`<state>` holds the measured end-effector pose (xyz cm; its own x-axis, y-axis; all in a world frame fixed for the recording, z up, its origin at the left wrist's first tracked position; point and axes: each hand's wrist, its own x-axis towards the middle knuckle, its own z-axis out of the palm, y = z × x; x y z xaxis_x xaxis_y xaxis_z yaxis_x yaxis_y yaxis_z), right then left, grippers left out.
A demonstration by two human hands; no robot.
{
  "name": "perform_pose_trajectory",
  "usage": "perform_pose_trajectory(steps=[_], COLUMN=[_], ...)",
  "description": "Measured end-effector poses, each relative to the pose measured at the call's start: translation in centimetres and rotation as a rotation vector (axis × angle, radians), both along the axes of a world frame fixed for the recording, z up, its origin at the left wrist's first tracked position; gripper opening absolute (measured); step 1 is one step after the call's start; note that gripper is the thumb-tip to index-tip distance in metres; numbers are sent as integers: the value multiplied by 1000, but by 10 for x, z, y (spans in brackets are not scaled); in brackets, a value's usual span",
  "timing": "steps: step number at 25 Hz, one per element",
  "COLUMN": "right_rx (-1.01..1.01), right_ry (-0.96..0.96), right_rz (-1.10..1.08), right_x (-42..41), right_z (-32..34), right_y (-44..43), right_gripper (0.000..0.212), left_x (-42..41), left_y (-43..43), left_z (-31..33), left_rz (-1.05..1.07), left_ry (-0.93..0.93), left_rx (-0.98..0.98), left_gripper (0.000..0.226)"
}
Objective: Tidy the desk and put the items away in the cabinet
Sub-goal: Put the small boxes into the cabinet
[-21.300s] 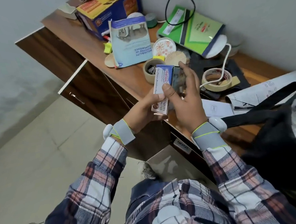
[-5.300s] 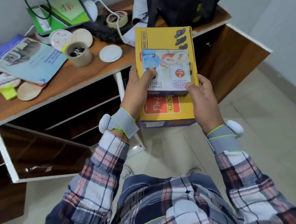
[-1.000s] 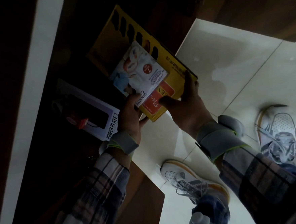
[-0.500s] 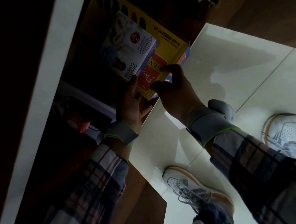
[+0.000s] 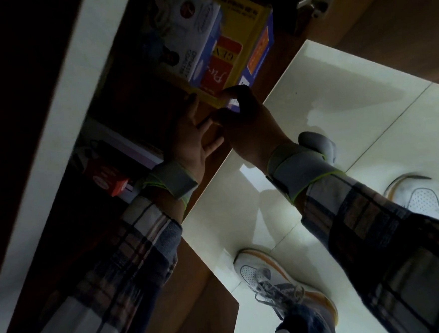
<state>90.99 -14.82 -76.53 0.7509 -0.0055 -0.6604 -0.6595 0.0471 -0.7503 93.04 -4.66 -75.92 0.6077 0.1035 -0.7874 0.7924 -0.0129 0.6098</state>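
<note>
Right hand [image 5: 249, 127] pinches yellow box [image 5: 240, 21] corner; left hand [image 5: 190, 139] flat.

My yellow box [image 5: 240, 32] with its red label, a white-and-blue carton [image 5: 191, 38] on top, plaid sleeves [image 5: 131, 253], cream floor tiles [image 5: 339, 111].

Glossy floor tiles [image 5: 340, 121], printed cardboard yellow box [image 5: 239, 22], wood-veneer cabinet [image 5: 141, 99]

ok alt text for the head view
Two hands at a yellow box inside a dark cabinet, a smaller white box lying on it: left hand open beside it, right hand pinching its near corner. White sneakers on pale tiles.
</note>
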Motion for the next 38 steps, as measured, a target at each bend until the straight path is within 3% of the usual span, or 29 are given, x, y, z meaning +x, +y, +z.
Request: perform_pose_trajectory(steps=[5,9,16,23,28,35,38], right_rx=[-9,-98,-135,-120,-161,-123,-128], right_ry=[66,80,175,264,254,264,219], right_rz=[59,189,252,264,255,196,211], right_x=[-27,-50,-123,-192,-231,-280,-288], right_z=[-5,-8,12,73,148,235,303], right_y=[4,8,6,-18,-45,-93,-117], right_gripper=[19,29,21,22,21,21,21], left_x=[-43,-86,-150,-224,-265,-308,-318], left_y=[1,0,-11,-30,-58,-106,-138], left_z=[-27,-39,-16,62,125,220,296], left_rz=[67,63,184,13,84,70,124], left_ry=[9,72,210,329,364,313,289], left_rx=[-109,-125,-111,28,-53,-18,-7], left_gripper=[47,29,28,33,49,50,43])
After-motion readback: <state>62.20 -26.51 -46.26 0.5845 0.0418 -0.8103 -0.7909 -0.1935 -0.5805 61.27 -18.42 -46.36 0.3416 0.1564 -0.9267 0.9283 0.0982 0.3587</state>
